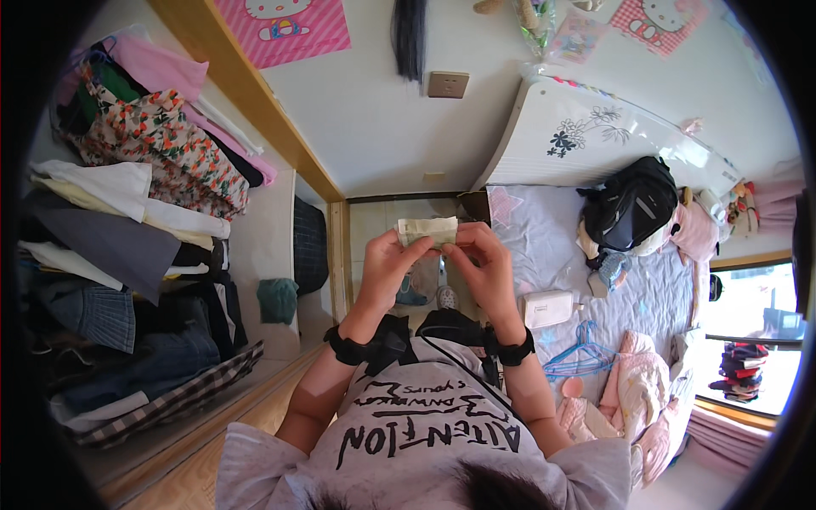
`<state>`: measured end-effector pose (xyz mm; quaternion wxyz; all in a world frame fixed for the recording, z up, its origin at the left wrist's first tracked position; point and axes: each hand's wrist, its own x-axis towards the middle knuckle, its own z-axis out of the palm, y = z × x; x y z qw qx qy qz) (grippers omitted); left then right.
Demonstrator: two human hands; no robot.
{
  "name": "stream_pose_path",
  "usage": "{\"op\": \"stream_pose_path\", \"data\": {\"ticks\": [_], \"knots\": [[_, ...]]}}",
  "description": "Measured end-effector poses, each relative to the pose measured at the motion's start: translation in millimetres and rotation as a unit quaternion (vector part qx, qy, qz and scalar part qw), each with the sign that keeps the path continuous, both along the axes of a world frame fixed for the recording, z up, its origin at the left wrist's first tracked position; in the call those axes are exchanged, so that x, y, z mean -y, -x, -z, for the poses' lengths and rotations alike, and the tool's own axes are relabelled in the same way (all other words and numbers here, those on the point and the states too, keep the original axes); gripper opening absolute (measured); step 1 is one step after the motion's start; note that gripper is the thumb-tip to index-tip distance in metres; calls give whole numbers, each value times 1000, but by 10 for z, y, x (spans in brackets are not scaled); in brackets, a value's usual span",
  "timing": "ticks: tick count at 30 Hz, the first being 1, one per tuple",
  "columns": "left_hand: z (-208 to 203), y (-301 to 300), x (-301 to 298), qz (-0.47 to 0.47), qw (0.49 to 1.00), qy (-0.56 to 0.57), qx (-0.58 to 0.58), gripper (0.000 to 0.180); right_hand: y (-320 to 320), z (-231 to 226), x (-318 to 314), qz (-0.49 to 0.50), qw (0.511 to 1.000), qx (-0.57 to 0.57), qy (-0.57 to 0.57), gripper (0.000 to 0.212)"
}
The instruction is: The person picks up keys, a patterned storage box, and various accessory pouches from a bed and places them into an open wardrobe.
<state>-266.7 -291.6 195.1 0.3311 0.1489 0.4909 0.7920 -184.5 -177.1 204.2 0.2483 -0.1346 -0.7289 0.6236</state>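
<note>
A small, pale cream-and-green piece of paper (429,228) is stretched between my two hands at about chest height. It looks creased or folded, and its exact kind cannot be made out. My left hand (389,262) pinches the left end, thumb along its lower edge. On the opposite end, my right hand (483,257) grips it with thumb and fingers, the thumb tips almost meeting below the middle. Black straps circle both my wrists.
At left, an open wardrobe holds hanging clothes (170,144) and a green cloth (278,301) on its ledge. The bed (544,221) at right bears a black backpack (633,204), white case (548,308), blue hangers (582,353) and pink clothing (637,374).
</note>
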Motion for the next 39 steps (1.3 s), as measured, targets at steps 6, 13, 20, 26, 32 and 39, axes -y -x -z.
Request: {"op": "stream_pose_path", "data": {"ticks": [6, 13, 20, 26, 32, 39], "knots": [[-29, -11, -31, -2, 997, 4, -77, 13, -26, -130, -18, -9, 987, 18, 161, 16], [101, -6, -69, -2, 986, 63, -155, 13, -84, 18, -127, -73, 979, 88, 168, 12], [107, -63, -133, -41, 991, 50, -115, 17, -25, 127, -61, -52, 972, -4, 228, 8], [71, -81, -117, -52, 998, 7, 20, 20, -43, 102, -144, -66, 995, -29, 75, 10], [56, -113, -133, -46, 998, 10, 34, 19, -69, 107, -154, -84, 990, -38, 109, 17], [78, -183, -120, -73, 997, 31, -16, 19, -4, 5, -171, -124, 966, -1, 226, 37]]}}
